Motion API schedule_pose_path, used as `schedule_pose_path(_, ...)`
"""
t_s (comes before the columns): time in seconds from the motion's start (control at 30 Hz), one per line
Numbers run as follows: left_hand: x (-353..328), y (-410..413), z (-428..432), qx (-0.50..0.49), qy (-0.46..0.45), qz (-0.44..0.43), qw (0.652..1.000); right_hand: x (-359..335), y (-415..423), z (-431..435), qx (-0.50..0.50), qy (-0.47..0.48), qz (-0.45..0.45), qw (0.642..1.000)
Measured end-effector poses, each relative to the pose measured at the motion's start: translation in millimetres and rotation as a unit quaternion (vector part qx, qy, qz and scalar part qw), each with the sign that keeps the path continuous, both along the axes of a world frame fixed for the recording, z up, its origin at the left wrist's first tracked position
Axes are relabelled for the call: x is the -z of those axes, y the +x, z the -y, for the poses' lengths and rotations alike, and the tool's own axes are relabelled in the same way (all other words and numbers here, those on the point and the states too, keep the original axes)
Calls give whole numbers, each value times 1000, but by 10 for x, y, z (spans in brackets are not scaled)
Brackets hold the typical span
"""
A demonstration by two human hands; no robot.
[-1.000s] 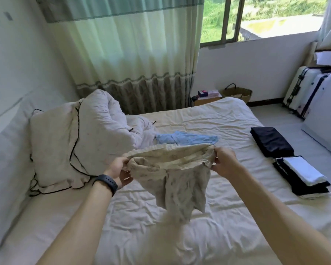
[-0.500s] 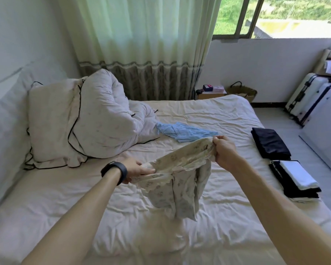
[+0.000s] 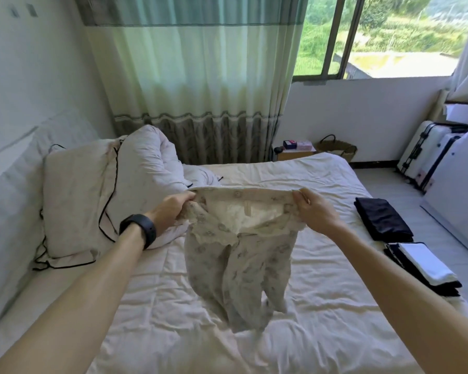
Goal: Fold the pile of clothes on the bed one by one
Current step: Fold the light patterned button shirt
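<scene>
Left grip (image 3: 170,213) and right grip (image 3: 315,211) pinch opposite waistband ends of cream printed cotton trousers (image 3: 238,268); legs hang straight down.

Open sheet (image 3: 322,306) mid-bed; pillows (image 3: 76,201) crowd left, folded stacks (image 3: 381,220) right.

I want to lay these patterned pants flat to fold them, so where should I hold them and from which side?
Hold the waistband at its two ends, one from each side, as the left hand and right hand grip it now. Stretched wide, it lets the patterned pants hang down open toward the bed, so they should be easy to lower flat.
</scene>
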State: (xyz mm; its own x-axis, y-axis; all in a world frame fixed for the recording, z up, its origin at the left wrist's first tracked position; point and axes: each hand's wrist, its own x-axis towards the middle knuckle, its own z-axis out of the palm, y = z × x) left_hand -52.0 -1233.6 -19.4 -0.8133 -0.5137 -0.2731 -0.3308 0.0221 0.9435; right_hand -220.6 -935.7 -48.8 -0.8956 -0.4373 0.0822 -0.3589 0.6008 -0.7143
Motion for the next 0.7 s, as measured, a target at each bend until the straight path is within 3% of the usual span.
schedule_pose_path(0.07, -94, 11, 23, 68, -101, 23, 992, -47, -53, 55, -7, -11, 6, 1000)
schedule_pose_path(0.13, -142, 68, 61, 165, -226, 46, 959, -5, -70, 67, -19, 47, -25, 998)
schedule_pose_path(0.2, -153, 135, 123, 227, -263, 67, 935, 87, -70, 54, -24, 96, -54, 994)
schedule_pose_path(0.47, -21, 395, 514, 165, -231, 71, 956, 253, 259, 201, 15, 38, 46, 998)
schedule_pose_path(0.7, 334, 779, 789, 262, -140, 156, 942, 482, 644, 51, -16, 124, 36, 992)
